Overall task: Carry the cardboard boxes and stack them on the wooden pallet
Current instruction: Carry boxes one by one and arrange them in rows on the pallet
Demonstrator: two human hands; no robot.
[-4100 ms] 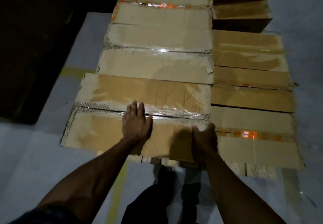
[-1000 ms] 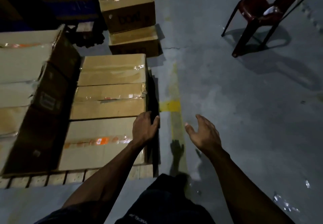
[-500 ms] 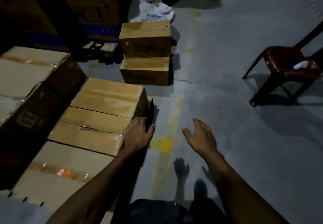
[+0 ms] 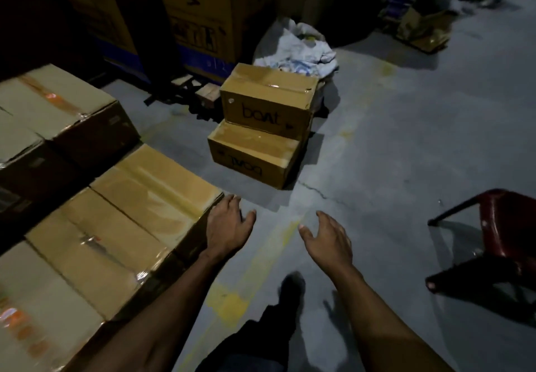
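So you're standing on a grey concrete floor (image 4: 391, 145) in a pretty dim storage space, with a worn yellow line (image 4: 232, 302) painted on it running right under you. Tall printed cartons (image 4: 200, 15) line the back wall, and a crumpled white sack (image 4: 301, 44) sits on the floor in front of them. Off to your right there's a dark red plastic chair (image 4: 499, 235), only partly in shot.

The stacked boxes (image 4: 121, 221) fill your left side, taped tops facing up, with a taller row (image 4: 58, 110) behind them. You can't really see the pallet under them from this angle. Ahead of you, two more cardboard boxes sit on the floor: the upper box (image 4: 269, 102) with "boat" scrawled on its side, resting on the back part of the lower box (image 4: 255, 154).

Your left hand (image 4: 229, 226) is stretched forward, palm down, fingers relaxed, right at the corner of the nearest stacked box; looks like it's touching the edge, but it isn't gripping anything. Your right hand (image 4: 327, 241) hangs out over the bare floor, fingers spread loosely, holding nothing, well short of the two floor boxes.
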